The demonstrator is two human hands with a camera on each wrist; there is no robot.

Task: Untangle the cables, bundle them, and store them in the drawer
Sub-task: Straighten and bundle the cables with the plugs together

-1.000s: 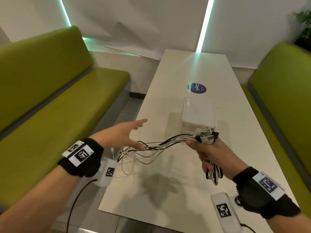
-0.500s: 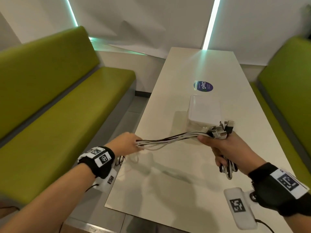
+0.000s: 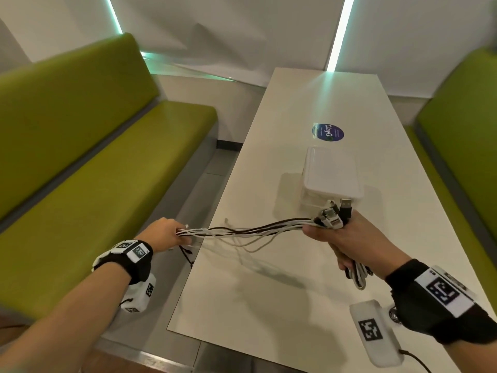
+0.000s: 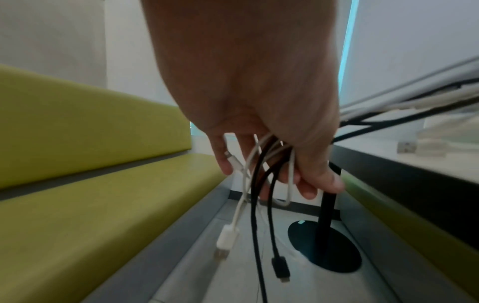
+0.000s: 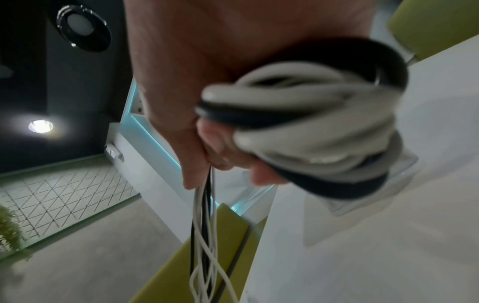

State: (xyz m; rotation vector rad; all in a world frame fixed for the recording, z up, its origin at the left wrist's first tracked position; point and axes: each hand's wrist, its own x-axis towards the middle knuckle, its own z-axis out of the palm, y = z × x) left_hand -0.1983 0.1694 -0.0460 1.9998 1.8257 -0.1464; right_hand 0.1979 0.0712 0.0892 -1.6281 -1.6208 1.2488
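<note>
Several white and black cables stretch in a sagging strand between my two hands above the white table. My left hand grips their free ends just off the table's left edge; plug ends dangle below its fingers. My right hand grips the other end, with USB plugs sticking up past the thumb and folded loops hanging below the fist. The white drawer box stands on the table just beyond my right hand.
Green benches run along both sides of the table. A round blue sticker lies behind the drawer box. The table's black pedestal base stands on the floor below my left hand.
My left hand was open near the slack cables, then closed on them and slid left past the table edge, pulling the strand out longer. The right hand kept its grip.
</note>
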